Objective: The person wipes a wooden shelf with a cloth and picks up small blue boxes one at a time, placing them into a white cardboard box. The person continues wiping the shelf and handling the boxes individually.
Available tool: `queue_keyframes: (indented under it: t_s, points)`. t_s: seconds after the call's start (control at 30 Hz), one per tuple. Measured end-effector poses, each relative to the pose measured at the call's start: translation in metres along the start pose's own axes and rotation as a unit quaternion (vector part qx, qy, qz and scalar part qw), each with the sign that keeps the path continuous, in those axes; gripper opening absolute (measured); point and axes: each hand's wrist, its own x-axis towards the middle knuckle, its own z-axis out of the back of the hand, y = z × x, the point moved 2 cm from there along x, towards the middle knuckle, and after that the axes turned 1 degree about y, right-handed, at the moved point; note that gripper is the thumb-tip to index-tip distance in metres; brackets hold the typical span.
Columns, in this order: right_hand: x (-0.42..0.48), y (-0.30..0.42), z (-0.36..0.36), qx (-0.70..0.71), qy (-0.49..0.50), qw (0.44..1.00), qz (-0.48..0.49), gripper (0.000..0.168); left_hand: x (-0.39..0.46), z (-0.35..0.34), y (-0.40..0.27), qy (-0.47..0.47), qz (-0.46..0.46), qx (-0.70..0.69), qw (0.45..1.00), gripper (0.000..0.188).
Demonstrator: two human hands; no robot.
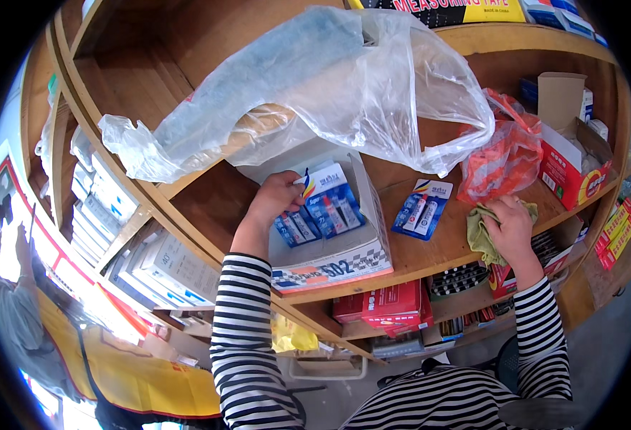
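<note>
My left hand (277, 198) pinches the upper edge of a blue-and-white blister pack of adhesive tubes (336, 203) inside an open cardboard box (329, 269). Another such pack (296, 228) lies partly beneath it in the box. On the wooden shelf to the right of the box rests a separate blister pack (422, 209) with two tubes showing. My right hand (511, 228) holds a crumpled green cloth (476, 232) at the shelf's front edge. Above the box, a translucent plastic bag (315, 75) drapes over the upper shelf's edge.
A red-and-white plastic bag (501, 161) and an open red carton (576, 166) stand on the right of the shelf. Red boxes (393, 303) fill part of the shelf below. White boxes (173, 263) are stacked at left. Another person (22, 322) is at the far left.
</note>
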Motion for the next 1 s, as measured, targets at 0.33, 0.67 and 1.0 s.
queue_keyframes:
  t_s: [0.33, 0.67, 1.0]
  points:
    - [0.001, 0.001, 0.002, 0.018, -0.002, 1.0, -0.002, 0.017, 0.013, -0.006, 0.015, -0.017, 0.035, -0.02, 0.999, 0.023]
    - [0.0, 0.0, 0.001, 0.005, 0.003, 1.0, -0.008, 0.018, 0.033, -0.008, 0.031, -0.104, -0.099, 0.046, 0.988, 0.024]
    - [0.001, 0.001, 0.001, 0.009, 0.016, 1.0, -0.026, 0.018, 0.026, -0.018, 0.019, -0.209, -0.164, 0.215, 0.94, 0.022]
